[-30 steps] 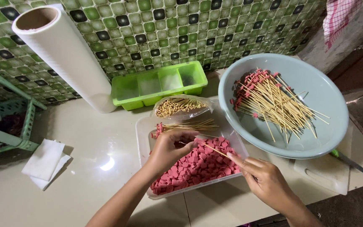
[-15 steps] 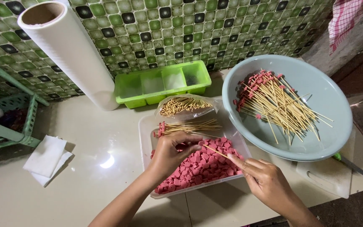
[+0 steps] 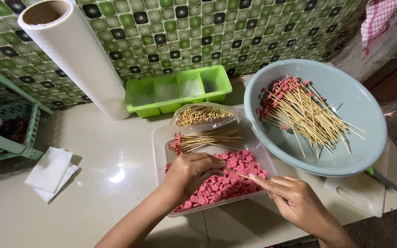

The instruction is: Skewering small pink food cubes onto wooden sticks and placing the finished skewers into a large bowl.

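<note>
- Landmark: the clear tray (image 3: 159, 138) at the centre of the counter. All positions below are given from it.
- Your left hand (image 3: 190, 173) is over the tray's front half, fingers bunched together on what appears to be a pink slice; the slice itself is hidden under your fingers.
- Your right hand (image 3: 295, 198) is at the tray's right front corner, thumb and forefinger pinched on a bamboo skewer (image 3: 237, 173) that points left to your left fingertips.
- Pink slices (image 3: 228, 183) fill the front half of the tray.
- A small bundle of loaded skewers (image 3: 205, 139) lies across the tray's back half.
- A bag of bare skewers (image 3: 203, 115) sits at the tray's back edge.
- The blue bowl (image 3: 354, 110), right of the tray, holds a large pile of finished skewers (image 3: 299, 110).
- Progress, by my judgement: well along on output, but many slices and bare sticks remain, so much is left.
- Against the earlier frame: your hands sit in nearly the same place, left hand slightly lower over the slices; the bowl's pile looks unchanged.
- Behind the tray: a green divided box (image 3: 180, 89); to its back left, a white roll (image 3: 76, 57).
</note>
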